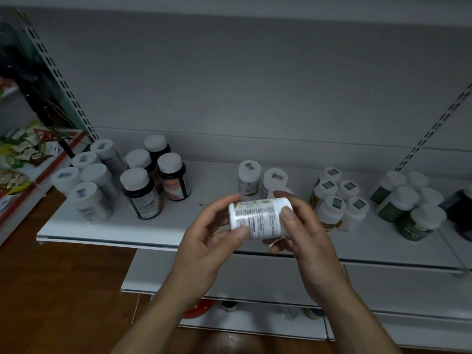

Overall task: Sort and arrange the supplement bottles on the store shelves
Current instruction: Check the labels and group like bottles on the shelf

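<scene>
Inspecting a white plastic bottle (258, 218) above the white metal shelf (219, 177), left hand (204, 244) and right hand (307, 236) fingers gripping it; next, probably, match its group.

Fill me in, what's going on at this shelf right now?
A person holds one white bottle on its side in both hands, left hand and right hand, just in front of the shelf, with the printed label turned up towards the camera. On the shelf, bottles stand in separate clusters: pale bottles at the left, dark bottles beside them, matching white bottles right behind the hands, and green-labelled bottles to the right. The held bottle is not yet placed.
</scene>
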The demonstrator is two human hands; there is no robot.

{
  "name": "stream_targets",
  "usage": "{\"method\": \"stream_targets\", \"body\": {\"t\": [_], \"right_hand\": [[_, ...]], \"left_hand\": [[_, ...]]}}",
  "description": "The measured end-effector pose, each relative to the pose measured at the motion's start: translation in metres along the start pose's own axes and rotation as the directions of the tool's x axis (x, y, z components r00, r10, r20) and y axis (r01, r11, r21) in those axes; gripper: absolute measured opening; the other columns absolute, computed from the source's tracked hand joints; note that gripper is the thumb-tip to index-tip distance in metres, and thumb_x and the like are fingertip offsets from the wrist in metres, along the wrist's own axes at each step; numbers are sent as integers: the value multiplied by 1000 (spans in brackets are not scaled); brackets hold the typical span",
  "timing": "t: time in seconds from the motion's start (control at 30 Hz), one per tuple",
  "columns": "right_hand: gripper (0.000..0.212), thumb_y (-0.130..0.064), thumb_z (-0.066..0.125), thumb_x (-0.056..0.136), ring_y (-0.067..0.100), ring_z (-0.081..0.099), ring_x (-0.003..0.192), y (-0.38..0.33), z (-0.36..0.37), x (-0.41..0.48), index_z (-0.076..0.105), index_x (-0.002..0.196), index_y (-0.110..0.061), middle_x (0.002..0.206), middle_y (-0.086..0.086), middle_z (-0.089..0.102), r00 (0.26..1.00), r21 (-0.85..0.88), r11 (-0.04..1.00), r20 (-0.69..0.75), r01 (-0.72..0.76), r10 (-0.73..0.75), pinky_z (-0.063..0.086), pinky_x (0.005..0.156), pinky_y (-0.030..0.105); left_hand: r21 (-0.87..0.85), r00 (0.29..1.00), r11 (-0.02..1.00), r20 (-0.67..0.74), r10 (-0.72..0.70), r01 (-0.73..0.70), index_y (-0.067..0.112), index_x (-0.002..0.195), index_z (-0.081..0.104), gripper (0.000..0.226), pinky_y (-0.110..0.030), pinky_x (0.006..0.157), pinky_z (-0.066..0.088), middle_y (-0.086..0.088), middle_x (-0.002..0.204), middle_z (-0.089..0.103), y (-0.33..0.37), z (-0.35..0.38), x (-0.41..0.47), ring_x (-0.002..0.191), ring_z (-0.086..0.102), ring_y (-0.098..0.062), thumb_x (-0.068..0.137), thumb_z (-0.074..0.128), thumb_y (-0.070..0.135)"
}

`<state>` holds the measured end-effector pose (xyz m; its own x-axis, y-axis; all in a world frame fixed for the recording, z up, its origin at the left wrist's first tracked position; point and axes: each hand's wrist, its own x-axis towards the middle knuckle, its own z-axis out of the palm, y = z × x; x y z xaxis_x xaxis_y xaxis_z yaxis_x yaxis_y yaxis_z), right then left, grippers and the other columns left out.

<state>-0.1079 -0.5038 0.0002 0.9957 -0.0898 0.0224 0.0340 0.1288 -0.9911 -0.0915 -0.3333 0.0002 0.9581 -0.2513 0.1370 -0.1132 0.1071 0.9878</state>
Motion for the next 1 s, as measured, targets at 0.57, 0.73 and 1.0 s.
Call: {"method": "stream_targets", "body": {"t": [0.57, 0.73, 1.0], "right_hand": [[33, -41, 57, 84, 17, 63, 62, 8, 29, -6, 64, 113, -26, 91, -1, 71, 992, -55, 996, -114, -65, 59, 52, 58, 25], [35, -39, 55, 85, 17, 68, 75, 1, 18, 1, 60, 118, -28, 102, 0, 70, 997, -101, 994, -68, -50, 43, 54, 62, 27], [38, -42, 71, 79, 12, 63, 64, 0, 4, 22, 65, 111, -22, 85, 0, 70, 983, -100, 994, -179, -54, 35, 51, 57, 25]], "left_hand": [[-10, 995, 1000, 101, 2, -1, 29, 136, 47, 60, -21, 91, 51, 18, 131, 58, -19, -35, -2, 122, 55, -4, 81, 68, 36], [-33, 998, 999, 61, -7, 9, 22, 122, 60, 33, -19, 80, 53, 11, 113, 69, -14, -27, 13, 105, 65, -6, 90, 66, 28], [180, 998, 982, 26, -59, 53, 40, 128, 52, 60, -22, 91, 50, 21, 120, 62, -24, -13, 24, 113, 60, -3, 73, 69, 58]]}}
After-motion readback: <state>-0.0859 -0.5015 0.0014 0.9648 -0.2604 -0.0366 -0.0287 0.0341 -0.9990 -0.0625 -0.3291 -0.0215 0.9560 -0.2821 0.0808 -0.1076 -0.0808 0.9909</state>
